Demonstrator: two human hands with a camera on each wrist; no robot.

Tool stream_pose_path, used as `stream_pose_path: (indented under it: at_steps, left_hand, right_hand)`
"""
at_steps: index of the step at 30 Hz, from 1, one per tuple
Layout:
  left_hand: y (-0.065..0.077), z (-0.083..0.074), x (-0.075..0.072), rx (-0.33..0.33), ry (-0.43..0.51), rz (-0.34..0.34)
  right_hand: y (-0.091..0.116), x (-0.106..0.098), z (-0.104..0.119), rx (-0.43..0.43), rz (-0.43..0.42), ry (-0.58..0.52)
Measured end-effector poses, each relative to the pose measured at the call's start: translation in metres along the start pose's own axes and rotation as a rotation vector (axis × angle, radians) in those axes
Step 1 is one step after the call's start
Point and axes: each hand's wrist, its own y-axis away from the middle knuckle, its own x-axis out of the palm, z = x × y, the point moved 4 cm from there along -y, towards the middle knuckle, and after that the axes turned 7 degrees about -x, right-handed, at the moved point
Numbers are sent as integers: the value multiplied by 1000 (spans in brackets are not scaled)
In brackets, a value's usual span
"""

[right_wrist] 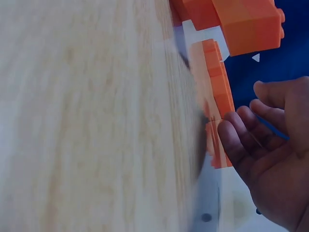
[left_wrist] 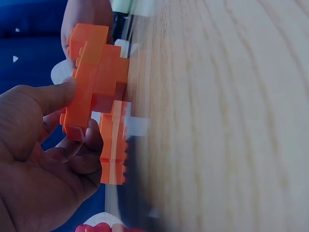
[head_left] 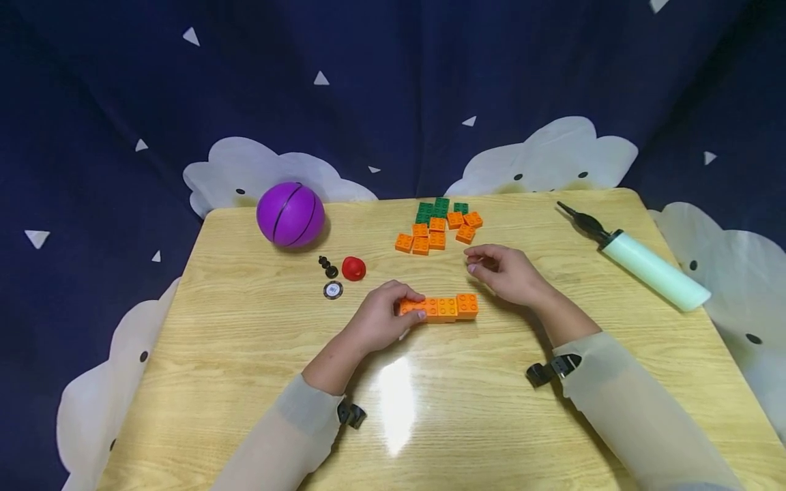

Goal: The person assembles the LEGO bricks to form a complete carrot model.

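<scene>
My left hand [head_left: 382, 318] grips the left end of a row of joined orange toy bricks [head_left: 447, 309], thumb on the near side. From low down in the left wrist view, the joined bricks [left_wrist: 87, 79] look stepped, with narrower layers beneath the top row. My right hand [head_left: 511, 276] is held to the right, apart from that row, its fingers loosely bent around nothing. Loose orange bricks [head_left: 420, 245] lie beyond both hands, and green bricks [head_left: 441, 207] sit just behind them. In the right wrist view, orange bricks [right_wrist: 222, 94] appear past the right hand's fingertips.
On the wooden table [head_left: 245, 354], a purple ball [head_left: 290, 215] stands at the back left. Nearer are a black chess piece [head_left: 328, 266], a small red object [head_left: 353, 269] and a poker chip [head_left: 333, 290]. A hand pump [head_left: 653, 269] lies along the right side.
</scene>
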Motion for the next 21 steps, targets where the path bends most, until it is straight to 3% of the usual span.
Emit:
stream_pose_path:
  at_steps: [9,21]
  left_hand:
    - [2,3,-2,-14,-7,-10]
    - [1,0,0,6,14,-2]
  right_hand:
    - [-20,0,-4,-37,-112,40]
    - [-34,-3,-12,-28,-189,101]
